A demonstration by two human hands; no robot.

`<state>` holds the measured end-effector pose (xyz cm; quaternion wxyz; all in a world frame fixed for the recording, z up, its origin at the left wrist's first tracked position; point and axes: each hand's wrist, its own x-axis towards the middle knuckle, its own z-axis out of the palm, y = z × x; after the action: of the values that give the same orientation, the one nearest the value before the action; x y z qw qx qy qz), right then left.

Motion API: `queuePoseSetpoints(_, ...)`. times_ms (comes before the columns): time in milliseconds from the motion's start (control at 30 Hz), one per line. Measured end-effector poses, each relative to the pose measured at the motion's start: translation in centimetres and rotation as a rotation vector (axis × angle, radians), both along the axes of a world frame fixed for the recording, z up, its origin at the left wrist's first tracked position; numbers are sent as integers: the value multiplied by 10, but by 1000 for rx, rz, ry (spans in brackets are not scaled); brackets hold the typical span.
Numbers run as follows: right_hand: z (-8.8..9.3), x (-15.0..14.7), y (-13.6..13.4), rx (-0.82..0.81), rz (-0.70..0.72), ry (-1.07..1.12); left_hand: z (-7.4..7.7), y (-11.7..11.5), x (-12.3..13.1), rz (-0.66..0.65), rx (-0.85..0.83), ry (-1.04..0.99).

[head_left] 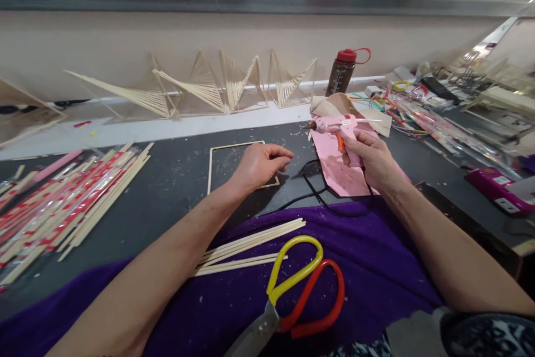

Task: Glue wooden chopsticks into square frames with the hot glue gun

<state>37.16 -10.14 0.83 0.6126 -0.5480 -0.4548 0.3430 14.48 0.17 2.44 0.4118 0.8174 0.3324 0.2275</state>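
My left hand [263,166] hovers over or rests on the right side of a thin wooden stick frame [209,170] lying on the dark tabletop. Its fingers are loosely bent, and nothing shows between thumb and forefinger. In my right hand [371,157] is a pink hot glue gun [334,123] with an orange trigger, its nozzle pointing left. The gun is above a pink sheet [332,170], and a black cord [307,179] loops beside it. Closer to me, several wooden sticks [259,237] and scissors [295,284] with yellow and red handles lie on purple cloth [371,257].
Packaged sticks [79,201] cover the left side. Several twisted stick models [192,87] stand along the wall. A dark bottle [340,76] with a red lid is behind the glue gun. Packets and wires [438,117] clutter the right, near a magenta box [499,190].
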Motion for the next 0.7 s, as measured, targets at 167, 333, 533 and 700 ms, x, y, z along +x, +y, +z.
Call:
queuePoseSetpoints(167, 5, -3, -4, 43, -16, 76, 3, 3, 14, -221, 169, -94)
queuePoseSetpoints(333, 10, -3, -9, 21, 63, 205, 5, 12, 21, -4, 139, 15)
queuePoseSetpoints(533, 10, -11, -10, -55, 105, 231, 7, 7, -10, -5, 381, 104)
queuePoseSetpoints(700, 7, -23, -11, -116, 202, 181, -5, -15, -45, 27, 531, 455)
